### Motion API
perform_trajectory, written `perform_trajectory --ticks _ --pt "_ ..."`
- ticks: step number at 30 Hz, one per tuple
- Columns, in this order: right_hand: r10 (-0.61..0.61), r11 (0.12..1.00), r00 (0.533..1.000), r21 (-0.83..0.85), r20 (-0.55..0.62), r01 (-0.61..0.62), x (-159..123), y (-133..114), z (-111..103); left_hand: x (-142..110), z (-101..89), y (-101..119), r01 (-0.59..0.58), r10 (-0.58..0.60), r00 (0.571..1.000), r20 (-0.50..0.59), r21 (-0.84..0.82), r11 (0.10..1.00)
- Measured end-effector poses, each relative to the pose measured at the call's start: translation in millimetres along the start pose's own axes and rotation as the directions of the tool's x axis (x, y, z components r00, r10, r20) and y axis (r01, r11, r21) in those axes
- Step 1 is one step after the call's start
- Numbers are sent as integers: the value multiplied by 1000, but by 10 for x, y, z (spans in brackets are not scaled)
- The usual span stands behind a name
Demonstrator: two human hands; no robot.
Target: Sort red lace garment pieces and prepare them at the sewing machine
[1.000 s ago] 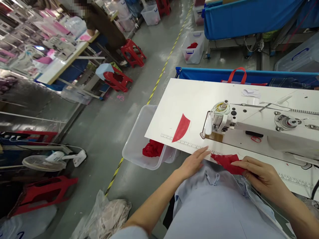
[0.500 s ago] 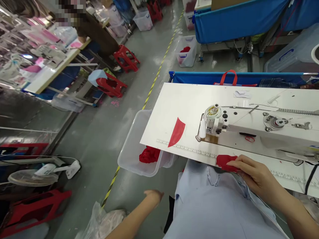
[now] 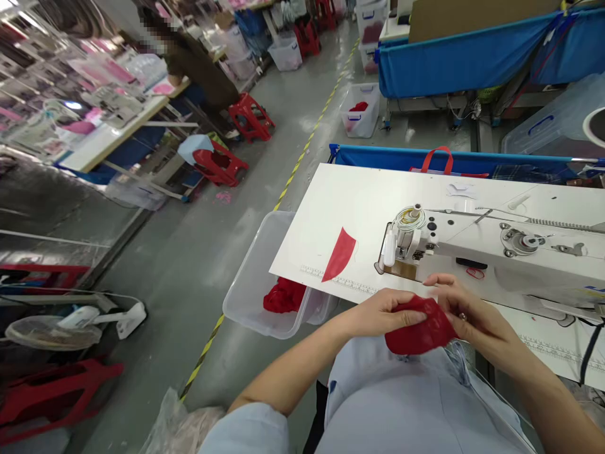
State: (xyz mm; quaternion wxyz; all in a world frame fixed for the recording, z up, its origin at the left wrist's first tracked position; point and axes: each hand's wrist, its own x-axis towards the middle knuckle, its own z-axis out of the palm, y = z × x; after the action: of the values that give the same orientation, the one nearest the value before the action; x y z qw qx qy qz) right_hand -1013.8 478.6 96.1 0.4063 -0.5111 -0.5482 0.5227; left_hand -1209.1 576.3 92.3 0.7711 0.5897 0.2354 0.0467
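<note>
A piece of red fabric is held in front of my body, just off the front edge of the sewing table. My left hand pinches its left part, thumb on top. On the right side of the cloth, my right hand grips its edge between thumb and fingers, with the index finger raised. The white sewing machine stands behind the right hand. A second red fabric piece, curved on one side, lies flat on the table left of the machine head.
Under the table's left end sits a clear plastic bin with red cloth inside. A blue fabric trough runs along the table's far edge. Across the aisle a person is by another sewing table, near red stools.
My left hand has come up from low beside my body and taken hold of the red fabric. The fabric, still in my right hand, has been lifted off the table edge towards me.
</note>
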Motion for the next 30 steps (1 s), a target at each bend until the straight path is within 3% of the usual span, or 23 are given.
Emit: perform_trajectory --ticks 2,4,7,12,17,26,30 --pt "164 967 982 212 -95 -141 10 203 72 -4 48 -109 -21 -15 988 -153 -230 973" --pt "238 922 970 325 -51 -209 29 339 161 8 99 -187 -84 -23 961 -276 -367 926" --pt "294 891 953 382 -74 -245 53 368 248 28 152 -223 -120 -45 938 -343 -445 888" --pt "350 899 892 369 -286 -234 35 269 187 14 121 -204 -80 -89 922 -378 -409 909" --pt "353 921 876 288 -328 -263 8 247 149 9 66 -222 -52 -93 925 -369 -364 930" --pt "326 931 865 288 -382 -224 44 251 199 -4 73 -213 -17 -108 919 -380 -311 950" --pt "333 934 860 258 -387 -245 50 257 200 -20 47 -194 8 -99 939 -329 -267 964"
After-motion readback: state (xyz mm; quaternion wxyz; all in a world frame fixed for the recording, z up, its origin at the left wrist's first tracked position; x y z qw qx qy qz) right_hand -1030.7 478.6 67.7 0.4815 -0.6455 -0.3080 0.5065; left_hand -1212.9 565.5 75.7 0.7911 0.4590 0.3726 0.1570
